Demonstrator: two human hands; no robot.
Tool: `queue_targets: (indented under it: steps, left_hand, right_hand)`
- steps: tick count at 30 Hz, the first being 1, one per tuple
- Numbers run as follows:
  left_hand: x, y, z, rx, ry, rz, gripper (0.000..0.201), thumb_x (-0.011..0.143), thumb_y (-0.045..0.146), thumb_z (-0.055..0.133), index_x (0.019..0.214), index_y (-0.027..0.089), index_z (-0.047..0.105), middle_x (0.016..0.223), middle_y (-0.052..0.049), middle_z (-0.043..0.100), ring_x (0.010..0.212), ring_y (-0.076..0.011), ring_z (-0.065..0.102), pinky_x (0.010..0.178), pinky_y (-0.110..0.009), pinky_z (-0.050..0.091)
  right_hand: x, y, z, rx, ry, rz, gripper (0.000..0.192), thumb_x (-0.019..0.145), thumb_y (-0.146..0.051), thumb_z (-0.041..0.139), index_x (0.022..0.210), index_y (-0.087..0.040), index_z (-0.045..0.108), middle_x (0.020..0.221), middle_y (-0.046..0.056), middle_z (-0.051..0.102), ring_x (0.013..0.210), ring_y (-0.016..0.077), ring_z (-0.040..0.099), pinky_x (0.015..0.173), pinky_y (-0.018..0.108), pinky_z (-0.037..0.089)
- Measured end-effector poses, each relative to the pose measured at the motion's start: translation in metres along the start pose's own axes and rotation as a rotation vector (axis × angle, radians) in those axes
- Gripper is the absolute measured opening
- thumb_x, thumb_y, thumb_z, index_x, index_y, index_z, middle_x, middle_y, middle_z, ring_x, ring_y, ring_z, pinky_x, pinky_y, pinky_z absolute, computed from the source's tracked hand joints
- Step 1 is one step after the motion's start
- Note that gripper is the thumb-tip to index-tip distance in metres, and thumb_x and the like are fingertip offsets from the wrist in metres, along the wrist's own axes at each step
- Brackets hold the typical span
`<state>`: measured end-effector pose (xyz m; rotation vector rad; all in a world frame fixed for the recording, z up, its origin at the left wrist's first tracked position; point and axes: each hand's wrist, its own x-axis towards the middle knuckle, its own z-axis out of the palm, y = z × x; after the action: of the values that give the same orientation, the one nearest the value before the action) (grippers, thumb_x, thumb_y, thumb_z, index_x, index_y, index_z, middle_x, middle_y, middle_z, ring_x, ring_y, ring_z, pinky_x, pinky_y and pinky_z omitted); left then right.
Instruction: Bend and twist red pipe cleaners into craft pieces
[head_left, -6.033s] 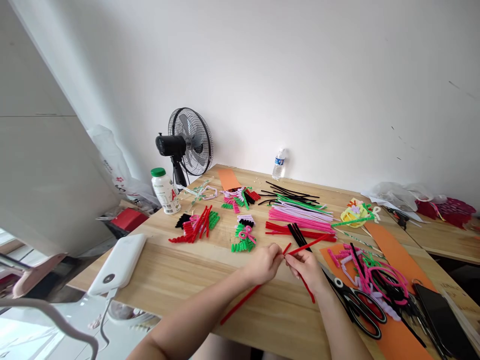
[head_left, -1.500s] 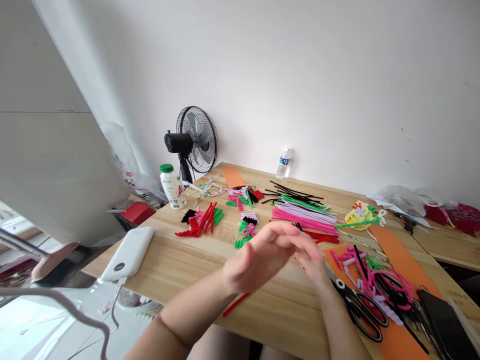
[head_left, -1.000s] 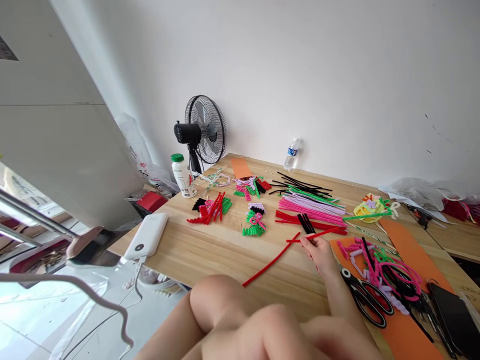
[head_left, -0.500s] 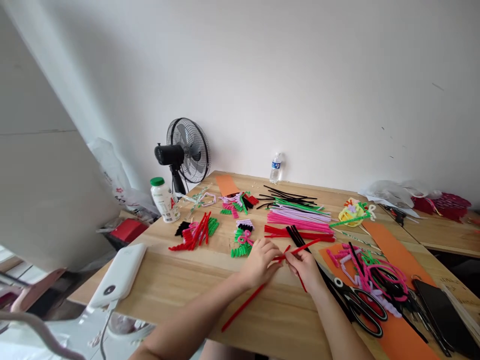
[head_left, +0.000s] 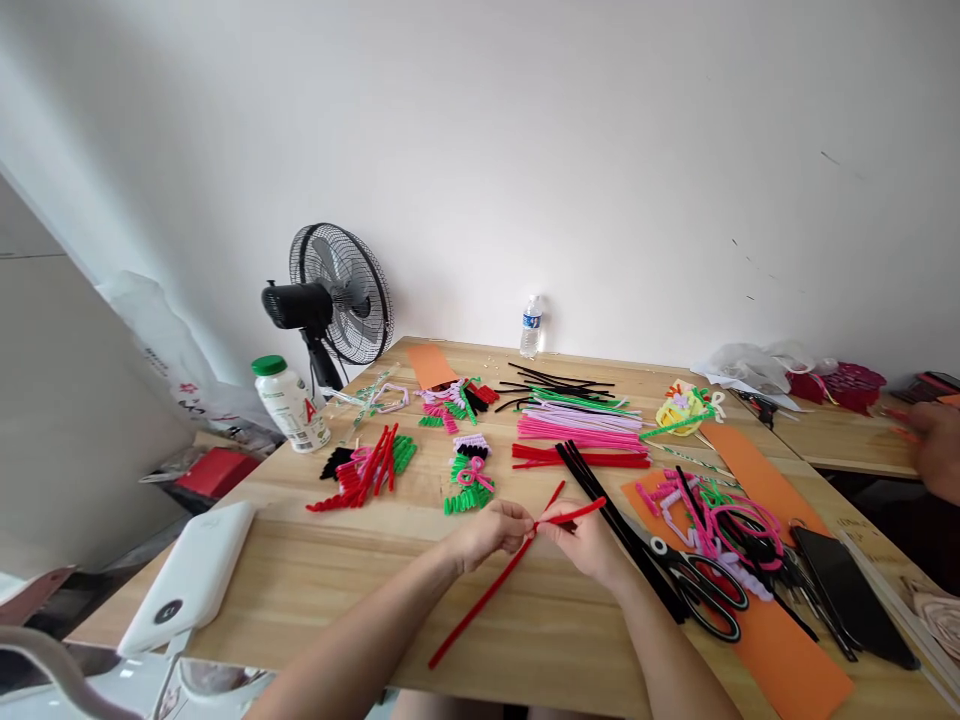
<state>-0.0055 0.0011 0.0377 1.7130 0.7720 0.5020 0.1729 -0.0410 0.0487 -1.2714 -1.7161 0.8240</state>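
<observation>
My left hand and my right hand meet above the front of the table, both closed on red pipe cleaners that cross between my fingertips. One long end slants down to the left toward the table's front edge. A shorter end points up, and another sticks out over my right hand. Just beyond lie coiled green, black and pink pipe cleaners. A bundle of black pipe cleaners runs past my right hand, with black-handled scissors beside it. Straight red pipe cleaners lie farther back.
A white power bank and a white bottle with a green cap stand at the left. Behind them is a black fan. A phone lies right, near orange paper. Another person's hand shows at the right edge.
My view has turned slightly right. My hands have drawn closer together around the crossing of the red pipe cleaners. Another person's hand has come into view at the right.
</observation>
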Motion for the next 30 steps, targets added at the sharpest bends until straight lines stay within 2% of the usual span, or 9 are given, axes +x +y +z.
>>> queue_targets:
  steps: [4,7,10,15,17,21,24,27,30]
  left_hand:
    - [-0.004,0.003,0.003,0.597,0.309,0.401,0.02,0.084,0.03,0.046,0.08,0.016,0.059,0.079,-0.006,0.056,0.074,-0.0174,0.048,0.069,-0.031,0.036]
    - [-0.005,0.002,0.004,0.806,0.32,0.552,0.025,0.088,0.022,0.038,0.073,0.016,0.057,0.071,-0.006,0.054,0.07,-0.0164,0.047,0.07,-0.031,0.035]
    - [-0.002,-0.001,0.003,0.542,0.249,0.433,0.028,0.088,0.027,0.038,0.068,0.015,0.054,0.064,-0.002,0.049,0.064,-0.0142,0.044,0.064,-0.028,0.034]
    - [0.001,-0.004,0.002,-0.13,-0.076,0.004,0.032,0.084,0.041,0.039,0.065,0.017,0.045,0.05,0.007,0.026,0.044,-0.0081,0.022,0.045,-0.023,0.025]
    - [0.0,-0.003,0.004,-0.045,0.003,0.052,0.03,0.084,0.04,0.04,0.069,0.016,0.048,0.052,0.005,0.032,0.046,-0.0093,0.029,0.048,-0.024,0.03]
    - [-0.004,0.0,0.009,0.547,0.346,0.433,0.02,0.086,0.027,0.041,0.085,0.015,0.056,0.079,-0.007,0.056,0.076,-0.0177,0.048,0.071,-0.033,0.038]
    - [-0.006,0.002,0.01,0.752,0.36,0.539,0.025,0.089,0.02,0.035,0.075,0.014,0.056,0.074,-0.008,0.056,0.073,-0.0182,0.047,0.071,-0.035,0.036]
    - [-0.007,0.004,0.008,0.529,0.262,0.445,0.027,0.087,0.025,0.039,0.067,0.015,0.053,0.066,-0.005,0.053,0.066,-0.0153,0.046,0.064,-0.03,0.036]
    - [-0.005,0.004,0.007,-0.005,0.078,0.156,0.024,0.082,0.031,0.046,0.064,0.015,0.049,0.053,0.002,0.041,0.05,-0.01,0.036,0.05,-0.024,0.03]
  right_hand:
    - [0.003,0.008,0.007,0.089,0.026,0.144,0.02,0.076,-0.037,0.063,0.071,-0.017,0.067,0.061,0.002,0.063,0.052,0.0142,0.055,0.048,0.025,0.043]
    - [0.004,0.012,0.009,0.184,-0.049,0.261,0.027,0.077,-0.043,0.06,0.072,-0.017,0.066,0.052,-0.001,0.057,0.038,0.0099,0.044,0.035,0.021,0.032]
    - [0.003,0.005,0.005,0.107,-0.009,0.118,0.021,0.076,-0.038,0.063,0.074,-0.018,0.068,0.061,0.002,0.062,0.051,0.0139,0.055,0.047,0.024,0.043]
    - [-0.001,-0.012,-0.002,-0.043,0.011,-0.21,0.014,0.08,-0.03,0.061,0.075,-0.02,0.07,0.073,0.005,0.067,0.071,0.0183,0.061,0.068,0.029,0.048]
    - [0.0,-0.011,0.0,-0.03,0.045,-0.17,0.016,0.079,-0.032,0.061,0.075,-0.02,0.07,0.072,0.005,0.067,0.07,0.0184,0.061,0.066,0.029,0.048]
    - [0.004,0.001,0.008,0.073,0.049,0.078,0.024,0.076,-0.039,0.063,0.068,-0.017,0.067,0.06,0.002,0.063,0.055,0.0158,0.057,0.051,0.025,0.045]
    - [0.004,0.004,0.011,0.121,-0.005,0.158,0.028,0.077,-0.042,0.062,0.065,-0.017,0.065,0.051,-0.001,0.057,0.044,0.0126,0.05,0.042,0.023,0.039]
    - [0.002,-0.002,0.007,0.037,0.019,-0.024,0.022,0.079,-0.037,0.061,0.07,-0.018,0.067,0.064,0.003,0.064,0.06,0.0162,0.057,0.057,0.027,0.046]
    - [0.0,-0.011,0.0,-0.054,0.004,-0.259,0.019,0.082,-0.033,0.059,0.073,-0.02,0.07,0.071,0.006,0.065,0.073,0.0193,0.058,0.072,0.033,0.046]
